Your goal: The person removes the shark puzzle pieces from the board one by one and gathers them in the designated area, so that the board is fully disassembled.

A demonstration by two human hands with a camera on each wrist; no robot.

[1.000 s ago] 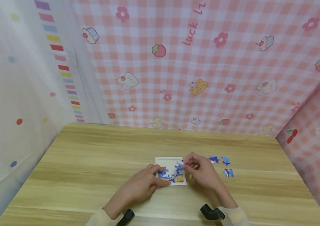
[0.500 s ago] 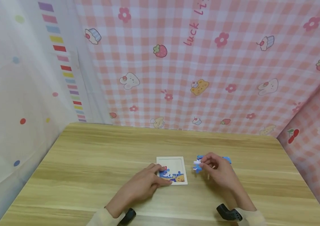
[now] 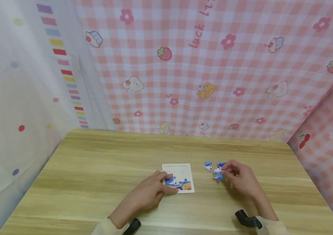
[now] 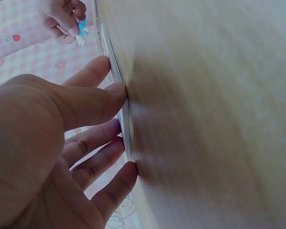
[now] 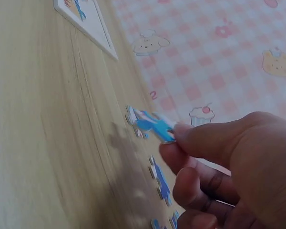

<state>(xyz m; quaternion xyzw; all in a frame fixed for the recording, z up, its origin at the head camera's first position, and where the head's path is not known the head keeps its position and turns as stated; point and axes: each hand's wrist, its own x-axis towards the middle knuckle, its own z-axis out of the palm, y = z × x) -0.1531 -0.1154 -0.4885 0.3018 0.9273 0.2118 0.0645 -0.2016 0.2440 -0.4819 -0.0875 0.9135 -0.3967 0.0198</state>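
A white-bordered jigsaw board (image 3: 181,170) lies on the table, with joined blue and yellow pieces (image 3: 185,185) along its near side. My left hand (image 3: 150,191) rests at the board's left and near edges, and its extended fingers touch the board's edge in the left wrist view. Right of the board, my right hand (image 3: 242,179) pinches a blue-and-white jigsaw piece (image 5: 155,126) between thumb and index finger, raised above the table. Loose pieces lie beneath that hand, one with a white figure (image 3: 208,166) and another blue one (image 5: 160,181); the hand hides others from the head view.
The wood-grain table (image 3: 110,156) extends around both hands. A pink checked cloth (image 3: 184,71) hangs behind its far edge, and further cloths hang at the left and right sides. A black wrist device (image 3: 248,220) sits at the right sleeve.
My right hand has moved right, away from the board, still pinching the piece. A loose piece left of it has come into view. The left hand has stayed at the board.
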